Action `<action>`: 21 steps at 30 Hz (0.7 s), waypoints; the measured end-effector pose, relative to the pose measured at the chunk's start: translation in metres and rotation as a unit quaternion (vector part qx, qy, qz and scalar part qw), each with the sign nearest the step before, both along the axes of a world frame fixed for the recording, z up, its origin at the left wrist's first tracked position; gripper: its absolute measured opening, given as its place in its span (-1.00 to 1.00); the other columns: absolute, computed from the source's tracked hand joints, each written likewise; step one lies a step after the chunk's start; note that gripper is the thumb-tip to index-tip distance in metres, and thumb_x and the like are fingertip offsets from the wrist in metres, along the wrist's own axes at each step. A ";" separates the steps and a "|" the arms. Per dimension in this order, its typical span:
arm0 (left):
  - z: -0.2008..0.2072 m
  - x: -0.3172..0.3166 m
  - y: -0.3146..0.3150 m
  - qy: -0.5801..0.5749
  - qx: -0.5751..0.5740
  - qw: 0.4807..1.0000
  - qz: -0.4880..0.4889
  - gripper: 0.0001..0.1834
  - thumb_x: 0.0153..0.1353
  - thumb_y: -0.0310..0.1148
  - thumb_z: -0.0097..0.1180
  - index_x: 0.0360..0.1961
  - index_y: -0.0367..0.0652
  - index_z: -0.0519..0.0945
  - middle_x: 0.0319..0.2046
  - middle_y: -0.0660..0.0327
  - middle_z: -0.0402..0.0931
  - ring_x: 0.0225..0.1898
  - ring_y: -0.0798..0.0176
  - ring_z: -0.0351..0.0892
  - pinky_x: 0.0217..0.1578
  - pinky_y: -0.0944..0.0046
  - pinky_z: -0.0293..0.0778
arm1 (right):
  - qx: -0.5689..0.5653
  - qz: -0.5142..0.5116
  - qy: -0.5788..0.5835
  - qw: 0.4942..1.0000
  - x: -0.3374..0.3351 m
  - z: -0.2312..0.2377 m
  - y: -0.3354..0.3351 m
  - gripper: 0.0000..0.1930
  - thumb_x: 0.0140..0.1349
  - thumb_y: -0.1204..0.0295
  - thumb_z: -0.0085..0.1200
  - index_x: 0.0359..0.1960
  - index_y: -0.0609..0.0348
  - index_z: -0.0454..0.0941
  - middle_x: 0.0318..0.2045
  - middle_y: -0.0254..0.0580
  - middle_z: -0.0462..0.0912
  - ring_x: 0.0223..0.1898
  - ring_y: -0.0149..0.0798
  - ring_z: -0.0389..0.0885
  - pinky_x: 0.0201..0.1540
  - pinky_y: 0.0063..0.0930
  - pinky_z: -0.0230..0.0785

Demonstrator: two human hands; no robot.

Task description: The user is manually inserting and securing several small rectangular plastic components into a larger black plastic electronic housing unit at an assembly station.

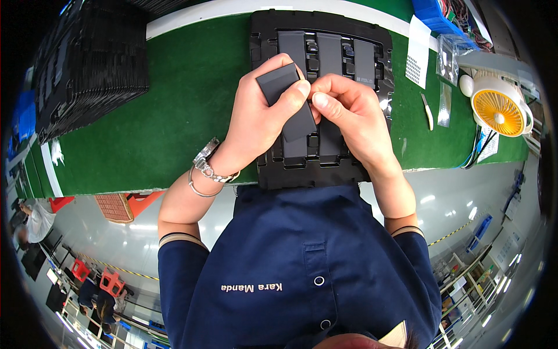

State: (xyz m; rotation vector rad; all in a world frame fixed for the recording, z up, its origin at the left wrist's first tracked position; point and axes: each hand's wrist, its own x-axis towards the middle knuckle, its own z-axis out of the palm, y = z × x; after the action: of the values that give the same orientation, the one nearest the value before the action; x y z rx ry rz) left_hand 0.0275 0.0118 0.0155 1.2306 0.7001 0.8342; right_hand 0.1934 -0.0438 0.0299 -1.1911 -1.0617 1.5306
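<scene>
Dark flat cell (pixel 286 100) held over the black tray (pixel 264 35)

My left hand (pixel 258 119) grips it, long axis slanting toward the bench's near edge; my right hand (pixel 349 110) pinches its right edge, fingertips meeting above the tray's middle slots, bench (pixel 186 99) beneath.

I see a dark grey flat panel (pixel 286 102), matt and plain, over a black moulded tray (pixel 264 35) whose slots hold more dark grey panels (pixel 331 55). The tabletop (pixel 180 99) is deep green with a white strip along its far edge. To my left stands a stack of black trays (pixel 87 64). On the right sits a small fan (pixel 499 107), white housing with a yellow-orange grille. A white paper slip (pixel 417 51) carries a patch of fine dots. The bin (pixel 433 14) at the top is blue. My sleeves are navy with a pale-striped cuff, and the wristwatch (pixel 204 161) is silver.
</scene>
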 end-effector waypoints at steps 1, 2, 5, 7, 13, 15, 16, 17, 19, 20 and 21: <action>-0.001 0.000 0.000 -0.001 0.003 1.000 -0.003 -0.82 0.23 -0.35 0.11 -0.43 -0.22 0.45 -0.59 0.36 0.46 -0.52 0.55 0.40 -0.48 0.46 0.36 | 0.000 -0.001 -0.004 1.000 0.000 0.001 0.000 -0.78 0.34 0.34 0.07 -0.34 0.27 0.55 -0.49 -0.39 0.55 -0.42 -0.55 0.45 -0.27 -0.64 0.33; -0.002 0.000 0.000 -0.002 0.006 1.000 -0.005 -0.82 0.23 -0.35 0.11 -0.43 -0.22 0.45 -0.59 0.36 0.46 -0.52 0.55 0.40 -0.48 0.46 0.36 | 0.001 -0.001 -0.008 1.000 0.000 0.002 -0.001 -0.78 0.34 0.34 0.07 -0.35 0.27 0.55 -0.50 -0.40 0.54 -0.42 -0.56 0.45 -0.27 -0.64 0.33; -0.004 -0.001 0.001 -0.008 0.014 1.000 -0.015 -0.82 0.23 -0.35 0.10 -0.43 -0.22 0.44 -0.59 0.36 0.46 -0.52 0.55 0.40 -0.48 0.46 0.36 | -0.001 -0.001 -0.005 1.000 0.000 0.002 -0.001 -0.78 0.33 0.34 0.08 -0.36 0.27 0.55 -0.51 -0.39 0.54 -0.43 -0.56 0.45 -0.29 -0.64 0.33; -0.004 -0.001 0.002 -0.013 0.015 1.000 -0.024 -0.82 0.24 -0.36 0.10 -0.43 -0.22 0.44 -0.58 0.35 0.46 -0.52 0.54 0.41 -0.47 0.45 0.38 | -0.006 0.000 0.007 1.000 0.000 0.001 -0.001 -0.78 0.33 0.34 0.08 -0.36 0.26 0.55 -0.52 -0.39 0.55 -0.43 -0.56 0.45 -0.30 -0.64 0.33; 0.005 -0.002 0.003 -0.061 -0.063 0.994 -0.061 -0.81 0.29 -0.32 0.07 -0.35 -0.22 0.43 -0.56 0.29 0.49 -0.48 0.43 0.57 -0.43 0.43 0.48 | -0.026 0.003 0.084 0.996 0.001 -0.004 0.000 -0.77 0.34 0.32 0.07 -0.38 0.24 0.55 -0.51 -0.38 0.56 -0.44 -0.55 0.46 -0.31 -0.64 0.33; 0.006 -0.001 0.002 -0.070 -0.090 0.991 -0.062 -0.79 0.33 -0.28 0.03 -0.32 -0.22 0.41 -0.54 0.27 0.50 -0.47 0.39 0.61 -0.42 0.42 0.51 | -0.042 -0.005 0.109 0.993 0.002 0.001 0.001 -0.77 0.35 0.32 0.06 -0.39 0.23 0.54 -0.52 -0.38 0.55 -0.45 -0.55 0.46 -0.31 -0.64 0.33; 0.005 0.000 0.002 -0.083 -0.105 0.989 -0.067 -0.78 0.35 -0.26 0.02 -0.30 -0.22 0.41 -0.53 0.26 0.50 -0.47 0.39 0.61 -0.42 0.42 0.51 | -0.041 -0.002 0.106 0.994 0.002 0.001 0.001 -0.76 0.35 0.32 0.06 -0.39 0.23 0.54 -0.52 -0.38 0.55 -0.45 -0.55 0.45 -0.32 -0.64 0.32; 0.002 0.001 0.001 -0.096 -0.120 0.986 -0.071 -0.77 0.36 -0.25 0.00 -0.29 -0.21 0.41 -0.52 0.26 0.50 -0.48 0.39 0.60 -0.42 0.41 0.51 | -0.040 0.001 0.103 0.994 0.002 0.001 0.001 -0.76 0.35 0.31 0.06 -0.40 0.23 0.53 -0.53 -0.38 0.54 -0.46 -0.55 0.45 -0.33 -0.64 0.31; 0.002 0.001 0.001 -0.103 -0.136 0.982 -0.082 -0.75 0.38 -0.22 -0.04 -0.28 -0.21 0.41 -0.50 0.26 0.51 -0.48 0.40 0.59 -0.42 0.42 0.50 | -0.034 0.006 0.097 0.995 0.003 0.001 0.001 -0.76 0.35 0.32 0.06 -0.41 0.23 0.53 -0.54 -0.40 0.53 -0.47 -0.56 0.43 -0.36 -0.65 0.30; 0.005 0.001 0.000 -0.097 -0.137 0.982 -0.087 -0.75 0.39 -0.21 -0.05 -0.27 -0.21 0.41 -0.49 0.27 0.50 -0.47 0.41 0.58 -0.41 0.42 0.49 | -0.030 0.010 0.094 0.995 0.003 0.001 0.001 -0.76 0.35 0.32 0.06 -0.42 0.23 0.53 -0.55 -0.41 0.52 -0.49 -0.57 0.42 -0.37 -0.65 0.29; 0.006 0.000 0.000 -0.091 -0.139 0.982 -0.092 -0.74 0.40 -0.20 -0.06 -0.27 -0.21 0.42 -0.48 0.27 0.50 -0.47 0.42 0.56 -0.40 0.43 0.48 | -0.026 0.013 0.091 0.995 0.003 0.000 0.000 -0.76 0.34 0.32 0.07 -0.43 0.23 0.53 -0.56 -0.41 0.51 -0.50 -0.57 0.41 -0.39 -0.65 0.28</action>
State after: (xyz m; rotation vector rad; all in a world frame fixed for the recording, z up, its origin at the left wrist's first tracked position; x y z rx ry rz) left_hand 0.0279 0.0120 0.0214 0.9391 0.5251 0.6602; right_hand 0.1965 -0.0433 0.0303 -1.0541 -0.9254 1.6625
